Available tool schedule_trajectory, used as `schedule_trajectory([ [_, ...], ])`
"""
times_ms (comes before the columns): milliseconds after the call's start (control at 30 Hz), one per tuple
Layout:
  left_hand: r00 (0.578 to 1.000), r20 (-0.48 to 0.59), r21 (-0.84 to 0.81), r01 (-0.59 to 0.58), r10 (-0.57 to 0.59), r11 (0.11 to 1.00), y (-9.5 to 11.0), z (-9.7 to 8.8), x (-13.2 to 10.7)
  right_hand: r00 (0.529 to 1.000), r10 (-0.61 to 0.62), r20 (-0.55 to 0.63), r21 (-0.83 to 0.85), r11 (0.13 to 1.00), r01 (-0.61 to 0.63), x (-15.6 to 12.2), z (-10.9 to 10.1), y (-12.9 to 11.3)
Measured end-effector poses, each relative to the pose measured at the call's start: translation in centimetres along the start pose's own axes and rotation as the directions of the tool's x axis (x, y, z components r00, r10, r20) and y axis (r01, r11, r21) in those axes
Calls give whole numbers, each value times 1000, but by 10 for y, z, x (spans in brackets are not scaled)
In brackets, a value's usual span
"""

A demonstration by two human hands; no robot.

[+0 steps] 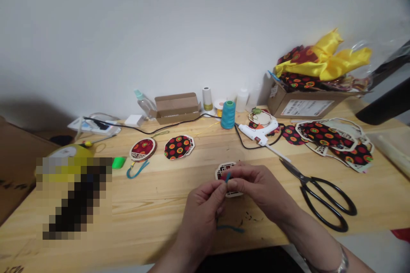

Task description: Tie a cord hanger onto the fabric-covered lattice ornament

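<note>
Both hands meet low in the middle of the head view, fingertips pinched together over the table. My left hand (206, 200) and my right hand (256, 185) grip a teal cord (228, 177) between thumbs and fingers. Just behind and under the fingers lies a cream lattice frame (235, 193) backed with dark patterned fabric, partly hidden by my hands. Below my hands a loose piece of teal cord (232, 228) lies on the wood, its left end near my left hand. Small dark scraps are scattered to its right.
Black-handled scissors (307, 181) lie right of my hands. Behind them rest a white glue gun (259, 132) and a teal thread cone (228, 115). Patterned fabric ornaments (179, 147) lie left, more pieces (333, 136) right. A cardboard box (297, 102) of fabric stands back right.
</note>
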State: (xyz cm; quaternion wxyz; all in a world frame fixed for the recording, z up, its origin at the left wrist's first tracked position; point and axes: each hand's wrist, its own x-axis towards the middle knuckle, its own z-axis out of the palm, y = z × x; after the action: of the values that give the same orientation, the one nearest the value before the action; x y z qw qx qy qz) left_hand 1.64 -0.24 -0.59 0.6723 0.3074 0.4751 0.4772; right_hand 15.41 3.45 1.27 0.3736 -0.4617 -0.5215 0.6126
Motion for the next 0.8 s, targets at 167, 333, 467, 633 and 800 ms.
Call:
schedule_trajectory([
  [167,999,23,224,-50,46,973,2,-1,-2,999,17,44,169,985,-24,0,2,0],
  [333,981,40,389,-190,190,901,6,-3,-1,993,-99,-58,163,981,107,-1,-4,1],
  [467,960,130,476,-279,247,834,11,-7,0,1000,-9,20,330,944,2,-4,-11,-5],
  [633,909,215,641,-407,357,651,15,-11,6,994,-65,90,518,855,9,-9,-14,-25],
  [800,885,161,689,-418,437,592,15,-19,12,991,-134,5,500,858,113,-8,-16,-36],
])
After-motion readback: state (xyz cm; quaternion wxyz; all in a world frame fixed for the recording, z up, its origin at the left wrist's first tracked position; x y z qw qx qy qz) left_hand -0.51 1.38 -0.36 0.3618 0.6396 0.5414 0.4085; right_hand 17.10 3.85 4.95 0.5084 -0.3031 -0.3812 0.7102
